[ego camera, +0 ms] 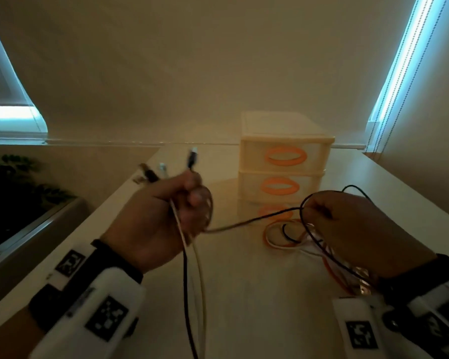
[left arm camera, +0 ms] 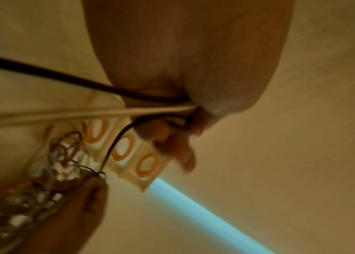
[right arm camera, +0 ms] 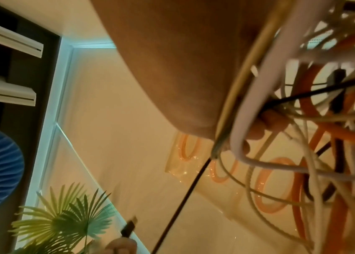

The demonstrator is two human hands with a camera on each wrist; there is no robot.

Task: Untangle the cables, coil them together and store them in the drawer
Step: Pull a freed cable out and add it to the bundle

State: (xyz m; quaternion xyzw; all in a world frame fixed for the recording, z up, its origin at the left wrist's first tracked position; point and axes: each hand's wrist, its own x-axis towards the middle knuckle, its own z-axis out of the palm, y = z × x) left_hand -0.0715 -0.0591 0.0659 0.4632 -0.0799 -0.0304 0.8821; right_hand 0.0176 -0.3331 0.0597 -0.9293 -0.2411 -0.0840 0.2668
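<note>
My left hand [ego camera: 189, 203] is raised above the table and grips several cable ends in its fist. Their plugs [ego camera: 192, 158] stick up and to the left. A black cable [ego camera: 246, 222] and a white cable [ego camera: 201, 275] run out of that fist. My right hand [ego camera: 319, 211] pinches a loop of the black cable and holds a tangle of orange, white and black cables [ego camera: 283, 235] [right arm camera: 302, 120] over the table. In the left wrist view the black cable [left arm camera: 41, 73] and the white cable [left arm camera: 63, 114] pass under the palm.
A cream drawer unit [ego camera: 283, 161] with orange oval handles stands at the back of the glossy table [ego camera: 244, 307], its drawers closed. A dark planter [ego camera: 24, 203] lies to the left. Window blinds with bead cords [ego camera: 389, 99] hang on the right.
</note>
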